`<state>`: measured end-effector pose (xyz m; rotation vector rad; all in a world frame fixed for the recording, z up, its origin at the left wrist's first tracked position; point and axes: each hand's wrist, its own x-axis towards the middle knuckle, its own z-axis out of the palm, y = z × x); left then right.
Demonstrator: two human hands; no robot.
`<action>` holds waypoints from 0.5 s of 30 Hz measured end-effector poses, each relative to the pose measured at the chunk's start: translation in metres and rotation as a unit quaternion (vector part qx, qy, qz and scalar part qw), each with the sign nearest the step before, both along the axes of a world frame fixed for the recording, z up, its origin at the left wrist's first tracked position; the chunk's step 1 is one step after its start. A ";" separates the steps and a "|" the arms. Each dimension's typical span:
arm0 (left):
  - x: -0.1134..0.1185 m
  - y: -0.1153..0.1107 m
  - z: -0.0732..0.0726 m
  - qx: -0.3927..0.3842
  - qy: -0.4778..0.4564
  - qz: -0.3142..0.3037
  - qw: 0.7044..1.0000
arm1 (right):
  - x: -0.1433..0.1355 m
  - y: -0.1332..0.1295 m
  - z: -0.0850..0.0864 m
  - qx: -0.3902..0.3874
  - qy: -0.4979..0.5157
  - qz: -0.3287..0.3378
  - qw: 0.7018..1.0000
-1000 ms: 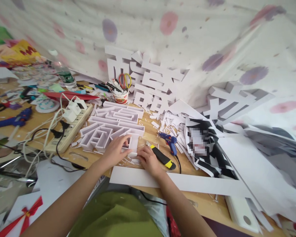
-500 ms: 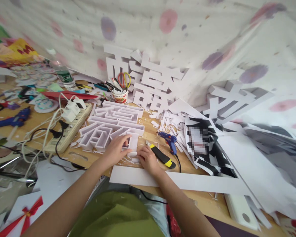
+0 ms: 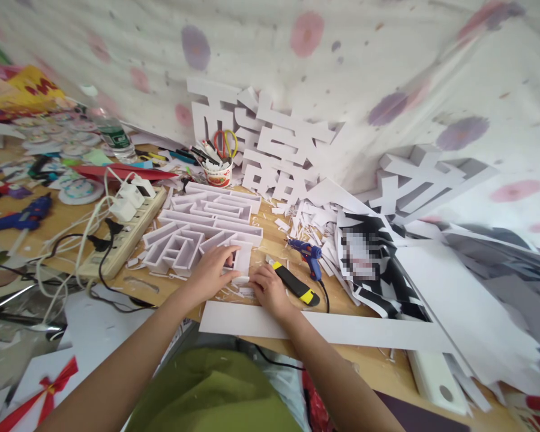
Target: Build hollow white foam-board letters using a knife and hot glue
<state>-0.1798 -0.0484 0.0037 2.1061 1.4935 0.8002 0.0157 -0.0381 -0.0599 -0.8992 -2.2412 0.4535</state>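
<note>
Only view shifted; L hand (image 3: 213,273) half-open, gripping wht letter (image 3: 207,223); R hand (image 3: 269,289) curled by it, hold unclear

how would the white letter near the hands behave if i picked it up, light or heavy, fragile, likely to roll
The white letter is probably light for its size, being thin-walled with open channels. Its upright walls may bend or come loose if squeezed hard. It seems unlikely to roll, lying flat and broad on the table.
</note>
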 end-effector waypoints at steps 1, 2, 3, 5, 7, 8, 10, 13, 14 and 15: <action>0.000 0.000 0.000 0.000 0.000 -0.001 1.000 | 0.000 0.000 0.000 -0.003 -0.002 0.000 1.000; 0.000 0.000 0.000 0.000 0.000 -0.002 1.000 | 0.000 0.000 0.001 -0.006 -0.005 -0.001 1.000; 0.000 0.001 -0.001 0.000 0.000 -0.002 1.000 | 0.000 -0.001 0.001 -0.009 -0.009 -0.003 1.000; 0.000 0.001 -0.001 0.000 -0.002 -0.002 1.000 | -0.001 -0.001 0.003 -0.015 -0.018 -0.010 1.000; 0.000 0.001 -0.001 0.003 -0.005 -0.001 1.000 | -0.001 -0.002 0.004 -0.021 -0.028 -0.013 0.999; 0.000 0.001 -0.001 0.004 -0.007 0.000 1.000 | -0.001 -0.002 0.004 -0.022 -0.030 -0.014 0.999; 0.001 0.001 0.000 -0.002 -0.011 0.002 1.000 | -0.001 -0.002 0.003 -0.015 -0.026 -0.013 0.999; 0.001 0.001 0.001 -0.017 -0.015 0.005 1.000 | -0.001 -0.001 0.002 -0.001 -0.012 -0.008 1.000; 0.001 0.001 0.001 -0.019 -0.016 0.005 1.000 | -0.001 -0.001 0.001 0.002 -0.007 -0.006 1.000; 0.001 0.001 0.001 -0.020 -0.016 0.005 1.000 | -0.001 -0.001 0.001 0.005 -0.003 -0.005 1.000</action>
